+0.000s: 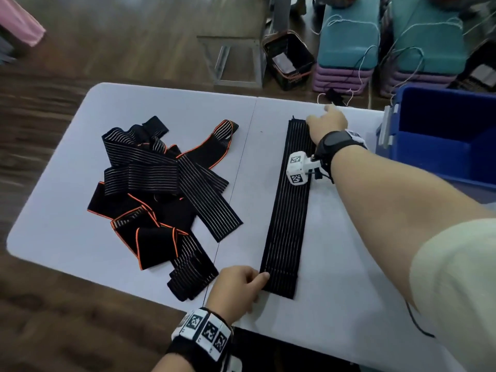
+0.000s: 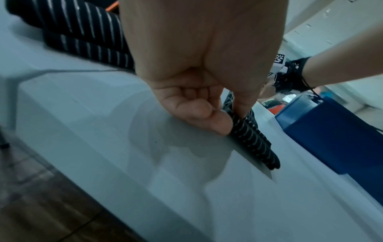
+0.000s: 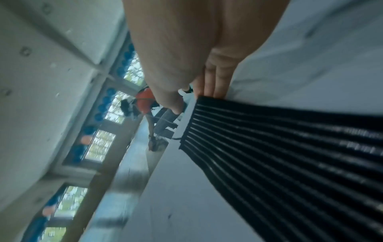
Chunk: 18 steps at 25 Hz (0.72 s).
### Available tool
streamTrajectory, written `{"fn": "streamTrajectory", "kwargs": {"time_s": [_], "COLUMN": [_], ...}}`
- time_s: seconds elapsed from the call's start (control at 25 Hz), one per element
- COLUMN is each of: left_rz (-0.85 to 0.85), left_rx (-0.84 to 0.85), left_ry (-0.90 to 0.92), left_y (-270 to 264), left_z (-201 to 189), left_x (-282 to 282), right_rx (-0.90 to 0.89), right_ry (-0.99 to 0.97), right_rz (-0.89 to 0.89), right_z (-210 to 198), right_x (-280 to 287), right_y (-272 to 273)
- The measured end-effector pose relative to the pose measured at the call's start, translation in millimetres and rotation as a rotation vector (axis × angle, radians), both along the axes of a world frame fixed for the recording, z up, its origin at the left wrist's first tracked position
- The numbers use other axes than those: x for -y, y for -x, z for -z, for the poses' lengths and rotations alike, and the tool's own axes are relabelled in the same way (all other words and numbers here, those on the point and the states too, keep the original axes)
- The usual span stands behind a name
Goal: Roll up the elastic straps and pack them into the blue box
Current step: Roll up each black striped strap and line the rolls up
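Note:
One black elastic strap (image 1: 288,210) with thin pale stripes lies flat and straight on the white table (image 1: 354,259), running away from me. My left hand (image 1: 261,279) pinches its near left corner between thumb and curled forefinger; the left wrist view shows that pinch (image 2: 232,124) on the strap (image 2: 254,144). My right hand (image 1: 319,116) reaches to the far end, where straight fingers (image 3: 215,85) touch the right corner of the strap (image 3: 279,155), thumb apart. A tangled pile of further straps (image 1: 161,189), some edged in orange, lies to the left. The blue box (image 1: 442,146) stands at the table's right end.
Beyond the far table edge, on the wooden floor, stand a black basket (image 1: 288,60), a grey metal frame (image 1: 233,60) and stacked teal and purple cushions (image 1: 349,44) with white cords. A thin black cable (image 1: 418,323) trails near my right arm.

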<state>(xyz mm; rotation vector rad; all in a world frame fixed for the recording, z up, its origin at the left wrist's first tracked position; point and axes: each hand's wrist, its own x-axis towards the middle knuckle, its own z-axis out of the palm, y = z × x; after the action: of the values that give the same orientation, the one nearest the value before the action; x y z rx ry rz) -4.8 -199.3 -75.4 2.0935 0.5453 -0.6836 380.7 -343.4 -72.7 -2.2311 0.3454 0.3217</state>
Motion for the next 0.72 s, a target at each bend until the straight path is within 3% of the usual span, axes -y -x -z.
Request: {"fn": "streamTrajectory", "kwargs": {"time_s": [0.12,0.24,0.4,0.56,0.72], "left_rz": [0.142,0.292,0.636,0.943,0.935], "left_rx": [0.05,0.25,0.611,0.596,0.587], "left_ry": [-0.222,-0.433,-0.307,-0.306,-0.291], "left_y": [2,3,-4,-16,-13], "left_z": [0,-6,-10,-7,0], "left_x": [-11,-24,-24,-21,-22], "right_rx": [0.139,0.225,0.19,0.148,0.153], "right_ry": [0.115,0.121,0.178,0.266,0.384], "right_rz": [-0.159,-0.396,-0.645,-0.763,-0.836], "right_z": [-20,-36,-35,-20,-7], "right_x": [4,21,45,51,48], "right_y": [26,110,254,347,373]}}
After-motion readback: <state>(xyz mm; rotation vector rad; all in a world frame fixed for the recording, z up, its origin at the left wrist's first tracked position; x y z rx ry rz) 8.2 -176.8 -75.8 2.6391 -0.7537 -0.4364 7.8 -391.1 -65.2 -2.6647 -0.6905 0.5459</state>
